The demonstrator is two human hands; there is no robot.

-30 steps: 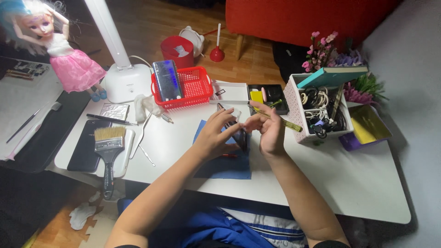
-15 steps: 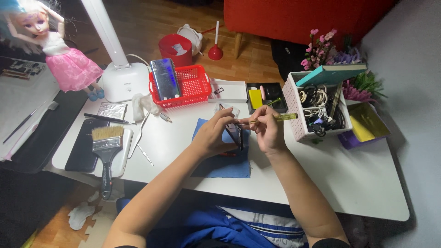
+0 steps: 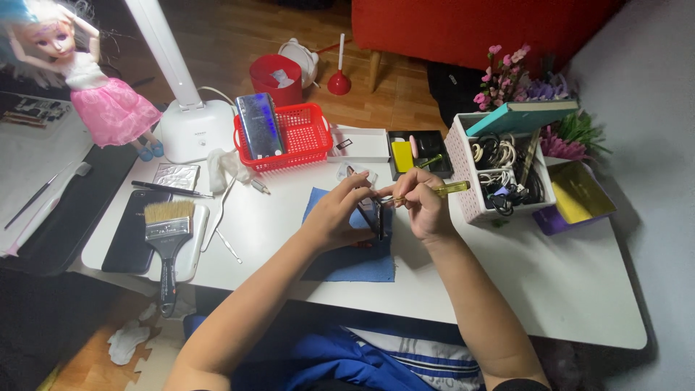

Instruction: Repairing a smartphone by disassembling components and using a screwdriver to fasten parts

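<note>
Phone (image 3: pixel 376 215) between both grips (upright).

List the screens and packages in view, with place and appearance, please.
Phone: leaning in the red basket, tall rectangle, glossy bluish screen.
Dark phone: flat at the table's left edge, black.
Foil packet: beside the lamp base, silver square.
Small dark device: in the left hand, edge-on.

dark phone (image 3: pixel 259 125) propped upright in red basket (image 3: pixel 300 135), glossy bluish screen. black phone (image 3: pixel 129 232) flat at left table (image 3: pixel 507 282) edge. silver foil packet (image 3: pixel 176 176) beside it.
</note>
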